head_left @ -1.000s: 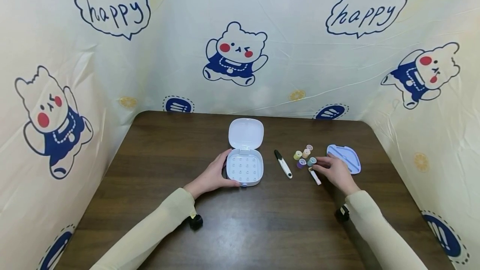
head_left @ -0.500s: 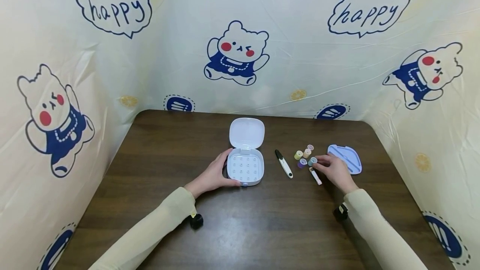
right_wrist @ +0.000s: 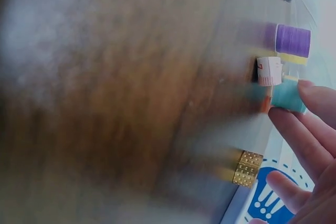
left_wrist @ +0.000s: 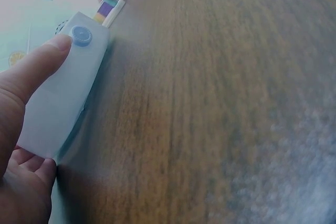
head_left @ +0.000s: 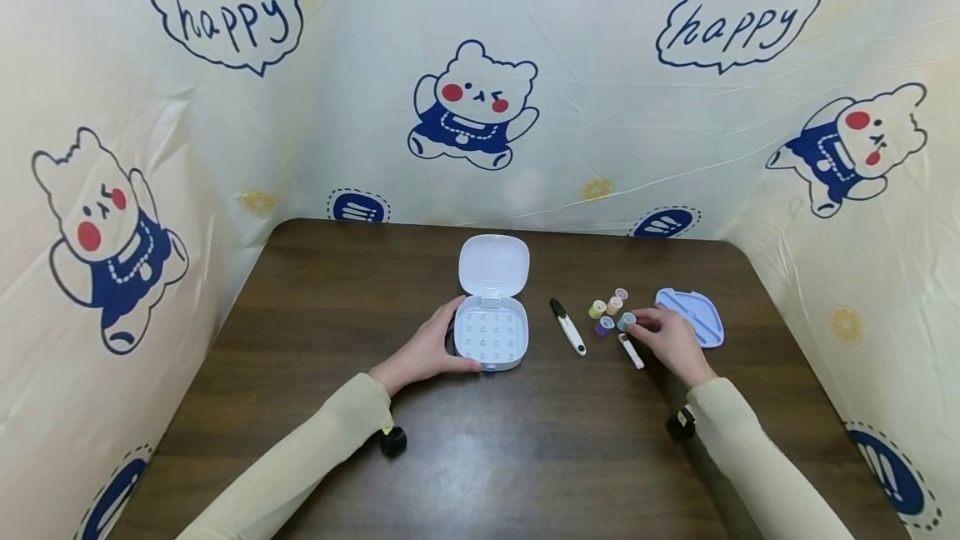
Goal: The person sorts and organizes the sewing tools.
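The left hand (head_left: 423, 350) grips an open white case (head_left: 491, 333) on the worktop (head_left: 540, 448). The right hand (head_left: 671, 344) pinches a little teal spool (head_left: 626, 321) with thumb and fingers, off to the right of the case. A purple spool (head_left: 603, 327) is just beside it. A black and white tool (head_left: 567, 327) lies between the case and the spools.

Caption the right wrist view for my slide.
The right hand pinches a teal spool, with a purple spool and a gold dotted piece nearby.
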Available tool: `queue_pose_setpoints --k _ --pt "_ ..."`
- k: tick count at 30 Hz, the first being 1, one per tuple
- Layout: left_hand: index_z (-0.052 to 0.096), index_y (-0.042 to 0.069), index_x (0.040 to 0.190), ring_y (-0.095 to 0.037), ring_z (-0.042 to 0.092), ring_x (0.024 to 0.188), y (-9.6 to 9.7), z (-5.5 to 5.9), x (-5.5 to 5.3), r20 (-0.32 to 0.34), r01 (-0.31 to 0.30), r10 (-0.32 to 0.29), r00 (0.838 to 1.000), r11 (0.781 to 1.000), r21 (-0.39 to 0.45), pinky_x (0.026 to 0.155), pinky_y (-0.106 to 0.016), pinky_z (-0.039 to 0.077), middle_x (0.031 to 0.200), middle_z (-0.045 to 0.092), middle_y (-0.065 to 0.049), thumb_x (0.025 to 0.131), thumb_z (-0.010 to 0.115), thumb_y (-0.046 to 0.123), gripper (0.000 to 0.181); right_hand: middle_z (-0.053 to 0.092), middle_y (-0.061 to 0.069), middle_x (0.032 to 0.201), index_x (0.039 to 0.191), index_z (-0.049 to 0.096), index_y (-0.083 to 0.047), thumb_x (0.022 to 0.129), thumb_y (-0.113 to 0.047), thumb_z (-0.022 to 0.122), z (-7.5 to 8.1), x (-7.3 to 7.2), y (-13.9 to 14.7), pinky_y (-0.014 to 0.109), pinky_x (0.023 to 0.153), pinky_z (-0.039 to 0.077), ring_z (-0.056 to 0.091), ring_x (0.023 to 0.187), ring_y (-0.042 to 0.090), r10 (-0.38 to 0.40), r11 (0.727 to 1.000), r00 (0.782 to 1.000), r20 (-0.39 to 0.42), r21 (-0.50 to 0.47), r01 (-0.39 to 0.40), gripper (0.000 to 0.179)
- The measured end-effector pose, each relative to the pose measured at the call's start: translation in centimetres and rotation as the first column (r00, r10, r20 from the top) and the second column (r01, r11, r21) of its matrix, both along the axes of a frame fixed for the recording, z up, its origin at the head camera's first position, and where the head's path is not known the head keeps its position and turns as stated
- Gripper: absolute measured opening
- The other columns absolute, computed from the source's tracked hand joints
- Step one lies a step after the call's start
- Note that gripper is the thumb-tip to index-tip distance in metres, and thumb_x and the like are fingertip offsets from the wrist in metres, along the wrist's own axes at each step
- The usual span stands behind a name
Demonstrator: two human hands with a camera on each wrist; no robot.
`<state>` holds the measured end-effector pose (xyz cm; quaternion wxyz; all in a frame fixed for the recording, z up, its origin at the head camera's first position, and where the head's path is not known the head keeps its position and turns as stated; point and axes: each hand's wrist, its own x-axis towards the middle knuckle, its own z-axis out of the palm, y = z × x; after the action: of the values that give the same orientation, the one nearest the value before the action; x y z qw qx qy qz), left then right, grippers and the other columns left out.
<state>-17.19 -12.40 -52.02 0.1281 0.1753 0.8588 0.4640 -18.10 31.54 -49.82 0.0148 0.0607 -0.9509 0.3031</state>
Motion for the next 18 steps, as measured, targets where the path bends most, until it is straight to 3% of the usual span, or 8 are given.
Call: queue_pose_setpoints --k 4,11,18 --pt "0.021 0.013 0.165 -0.029 0.032 0.153 0.1 0.2 0.1 0.007 -0.002 0.002 1.0 1.0 -0.002 0.125 -0.052 0.029 0.167 0.03 -0.012 0.072 0.096 0.047 0.124 0.074 0.023 0.116 0.117 0.076 0.003 0.097 -0.02 0.075 0.2 0.1 0.1 0.065 0.109 0.041 0.049 0.136 0.051 -0.011 1.0 1.0 -0.019 -0.006 0.011 0.03" --pt "0.02 0.011 0.166 -0.03 0.032 0.153 0.1 0.3 0.3 0.013 -0.006 0.006 1.0 1.0 -0.006 0.125 -0.053 0.029 0.167 0.029 -0.013 0.073 0.096 0.046 0.125 0.074 0.024 0.113 0.112 0.077 0.003 0.095 -0.017 0.077 0.2 0.6 0.2 0.065 0.105 0.046 0.055 0.13 0.051 -0.012 1.0 0.996 -0.09 0.003 0.012 0.026" --pt "0.02 0.011 0.166 -0.03 0.032 0.153 0.1 0.3 0.2 0.011 -0.007 0.007 1.0 1.0 -0.01 0.125 -0.053 0.029 0.167 0.029 -0.013 0.072 0.096 0.047 0.126 0.072 0.027 0.117 0.109 0.078 0.002 0.093 -0.015 0.079 1.1 0.9 0.0 0.068 0.111 0.039 0.05 0.135 0.054 0.0 1.0 0.99 -0.142 0.014 0.002 0.024"
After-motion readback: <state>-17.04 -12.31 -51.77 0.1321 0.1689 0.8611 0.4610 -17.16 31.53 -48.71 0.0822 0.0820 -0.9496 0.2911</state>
